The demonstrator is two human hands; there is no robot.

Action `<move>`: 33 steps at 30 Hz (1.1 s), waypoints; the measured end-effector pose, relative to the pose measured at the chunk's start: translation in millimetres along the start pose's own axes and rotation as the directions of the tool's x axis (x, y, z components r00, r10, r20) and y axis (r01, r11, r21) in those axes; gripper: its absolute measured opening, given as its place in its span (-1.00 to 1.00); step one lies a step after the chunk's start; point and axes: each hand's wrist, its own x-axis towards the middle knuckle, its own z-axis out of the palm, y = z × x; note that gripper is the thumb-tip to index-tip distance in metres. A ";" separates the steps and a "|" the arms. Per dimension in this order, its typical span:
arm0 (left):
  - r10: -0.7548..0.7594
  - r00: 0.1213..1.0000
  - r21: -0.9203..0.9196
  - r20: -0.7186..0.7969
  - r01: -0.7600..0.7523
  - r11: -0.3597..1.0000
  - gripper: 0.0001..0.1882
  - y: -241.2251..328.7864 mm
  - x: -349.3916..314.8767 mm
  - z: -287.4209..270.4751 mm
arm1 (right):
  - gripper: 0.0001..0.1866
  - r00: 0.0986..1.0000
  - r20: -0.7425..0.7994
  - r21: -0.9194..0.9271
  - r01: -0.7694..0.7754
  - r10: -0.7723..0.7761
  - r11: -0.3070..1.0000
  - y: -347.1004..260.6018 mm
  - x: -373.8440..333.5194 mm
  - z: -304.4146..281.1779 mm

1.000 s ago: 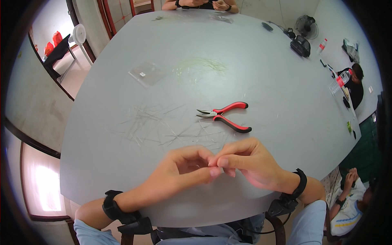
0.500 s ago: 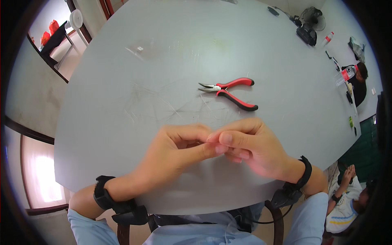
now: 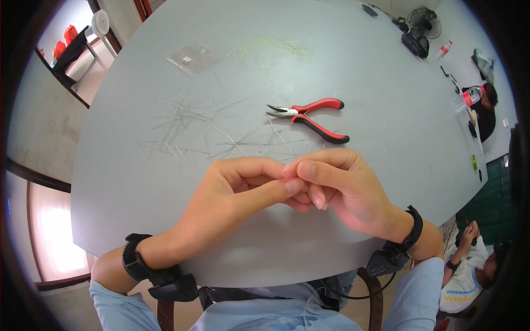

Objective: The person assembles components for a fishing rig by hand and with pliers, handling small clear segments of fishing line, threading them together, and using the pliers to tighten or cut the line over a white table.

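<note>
My left hand (image 3: 237, 190) and my right hand (image 3: 348, 185) meet above the near part of the table, fingertips touching. Both are closed in a pinch, thumb against forefinger. Whatever lies between the fingertips is hidden or too small to name. Beyond my hands lies a pair of bent-nose pliers (image 3: 309, 118), its red and black handles spread and its jaws turned left. Many thin pins or wire pieces (image 3: 190, 124) are scattered left of the pliers. Farther off are a coil of pale yellowish thread (image 3: 270, 49) and a small clear plastic bag (image 3: 193, 58).
The grey table (image 3: 127, 187) has a curved edge. At its far right stand a small fan (image 3: 425, 22), a black case (image 3: 415, 44) and clear bottles with red labels (image 3: 468, 99). One person (image 3: 466, 270) sits at lower right; another (image 3: 486, 116) is beyond the right edge.
My joined hands have shifted slightly away from me, still pinched together at the fingertips. The pliers and the other things on the table lie as before.
</note>
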 end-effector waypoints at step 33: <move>0.030 0.997 0.076 -0.069 -0.025 0.997 -0.86 4.5 -1.7 0.9 | -0.69 0.985 -0.030 -0.079 0.167 -0.169 0.983 1.5 -0.5 3.3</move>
